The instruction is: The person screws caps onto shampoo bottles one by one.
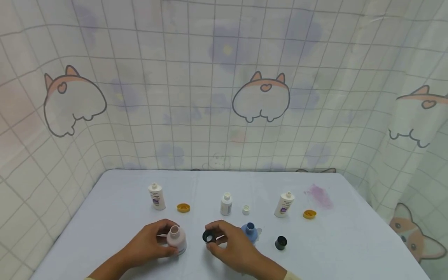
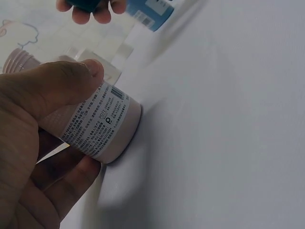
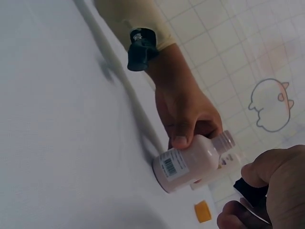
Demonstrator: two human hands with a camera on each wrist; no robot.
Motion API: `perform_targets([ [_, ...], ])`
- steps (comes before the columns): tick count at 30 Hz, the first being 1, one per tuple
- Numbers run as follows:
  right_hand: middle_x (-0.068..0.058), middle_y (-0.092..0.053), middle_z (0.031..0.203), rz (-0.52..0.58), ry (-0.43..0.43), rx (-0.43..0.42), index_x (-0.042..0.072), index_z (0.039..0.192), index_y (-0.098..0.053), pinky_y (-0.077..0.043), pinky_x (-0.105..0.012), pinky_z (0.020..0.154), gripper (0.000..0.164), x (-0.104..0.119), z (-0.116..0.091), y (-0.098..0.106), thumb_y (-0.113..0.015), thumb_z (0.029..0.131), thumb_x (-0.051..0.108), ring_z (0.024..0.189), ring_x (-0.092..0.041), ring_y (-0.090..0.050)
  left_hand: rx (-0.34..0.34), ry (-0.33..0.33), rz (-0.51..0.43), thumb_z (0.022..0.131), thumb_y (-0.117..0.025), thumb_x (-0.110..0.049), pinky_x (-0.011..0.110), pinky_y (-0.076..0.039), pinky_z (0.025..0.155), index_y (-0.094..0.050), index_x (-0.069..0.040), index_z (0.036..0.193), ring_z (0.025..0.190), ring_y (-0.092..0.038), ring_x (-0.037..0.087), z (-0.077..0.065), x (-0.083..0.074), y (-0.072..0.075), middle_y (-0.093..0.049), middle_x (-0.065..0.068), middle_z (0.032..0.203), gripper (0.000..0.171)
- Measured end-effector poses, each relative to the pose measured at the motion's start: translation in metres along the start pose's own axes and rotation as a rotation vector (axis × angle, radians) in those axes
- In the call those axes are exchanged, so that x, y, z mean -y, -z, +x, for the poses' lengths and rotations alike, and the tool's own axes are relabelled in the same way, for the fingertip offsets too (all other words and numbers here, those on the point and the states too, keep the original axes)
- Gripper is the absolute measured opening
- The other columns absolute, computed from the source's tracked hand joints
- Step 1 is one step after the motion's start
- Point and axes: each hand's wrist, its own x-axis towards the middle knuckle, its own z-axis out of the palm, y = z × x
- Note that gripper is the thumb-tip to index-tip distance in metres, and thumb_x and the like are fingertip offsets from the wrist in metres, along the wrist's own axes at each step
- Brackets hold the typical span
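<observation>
My left hand point(image 1: 149, 243) grips a pale pink bottle point(image 1: 177, 240) by its sides, thumb in front and fingers behind. The bottle's threaded neck is bare, and a printed label point(image 2: 97, 119) with a barcode shows in the left wrist view. Between thumb and fingers, my right hand point(image 1: 236, 247) pinches a black screw cap point(image 1: 209, 236), its hollow side showing in the head view. To the right of the pink bottle, the cap is held apart from the neck. An uncapped blue bottle point(image 1: 250, 232) stands just behind my right hand, which partly hides it.
Three white bottles stand farther back: left point(image 1: 156, 197), middle point(image 1: 226, 204) and right point(image 1: 284, 204). Among them lie two orange caps, left point(image 1: 183, 208) and right point(image 1: 309, 214), plus a small white cap point(image 1: 246, 210). Another black cap point(image 1: 281, 243) lies right; a pink stain point(image 1: 320, 195) marks the tabletop.
</observation>
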Motion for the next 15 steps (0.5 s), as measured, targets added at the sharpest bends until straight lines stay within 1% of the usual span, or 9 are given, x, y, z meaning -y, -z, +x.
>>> perform_targets([
  [2, 0.015, -0.061, 0.102, 0.011, -0.005, 0.009, 0.028, 0.116, -0.056, -0.052, -0.02, 0.078, 0.033, 0.0, -0.002, 0.001, -0.07, 0.086, 0.025, 0.088, -0.004, -0.061, 0.016, -0.008, -0.002, 0.068, -0.083, -0.038, 0.027, -0.051, 0.086, -0.056, -0.018, 0.116, 0.1, -0.06, 0.014, 0.001, -0.002, -0.003, -0.06, -0.002, 0.112, 0.059],
  [4, 0.014, -0.061, 0.103, 0.017, -0.003, 0.013, 0.026, 0.116, -0.056, -0.052, -0.02, 0.078, 0.033, -0.001, -0.004, 0.003, -0.07, 0.086, 0.025, 0.088, -0.004, -0.061, 0.029, -0.018, -0.01, 0.069, -0.083, -0.038, 0.029, -0.051, 0.087, -0.056, -0.019, 0.117, 0.102, -0.06, 0.014, 0.001, -0.004, -0.006, -0.059, -0.003, 0.113, 0.058],
  [8, 0.014, -0.06, 0.103, -0.008, 0.019, 0.01, 0.024, 0.118, -0.055, -0.051, -0.018, 0.079, 0.035, -0.003, -0.009, 0.005, -0.07, 0.086, 0.024, 0.089, -0.004, -0.061, 0.049, -0.043, -0.036, 0.07, -0.082, -0.037, 0.028, -0.051, 0.087, -0.055, -0.019, 0.117, 0.103, -0.06, 0.014, 0.003, -0.01, -0.011, -0.059, -0.003, 0.114, 0.057],
  [11, 0.014, -0.06, 0.104, -0.018, 0.036, 0.012, 0.025, 0.118, -0.055, -0.05, -0.018, 0.08, 0.036, -0.005, -0.013, 0.007, -0.07, 0.086, 0.023, 0.091, -0.004, -0.06, 0.064, -0.043, -0.044, 0.07, -0.082, -0.037, 0.028, -0.051, 0.087, -0.056, -0.02, 0.116, 0.102, -0.06, 0.014, 0.003, -0.015, -0.015, -0.059, -0.003, 0.113, 0.056],
  [15, 0.015, -0.06, 0.104, -0.015, 0.026, 0.025, 0.027, 0.118, -0.055, -0.05, -0.018, 0.082, 0.035, -0.005, -0.017, 0.01, -0.07, 0.086, 0.024, 0.092, -0.005, -0.06, 0.078, -0.029, -0.034, 0.07, -0.082, -0.038, 0.029, -0.051, 0.087, -0.056, -0.021, 0.116, 0.101, -0.06, 0.013, 0.003, -0.023, -0.02, -0.06, -0.004, 0.112, 0.056],
])
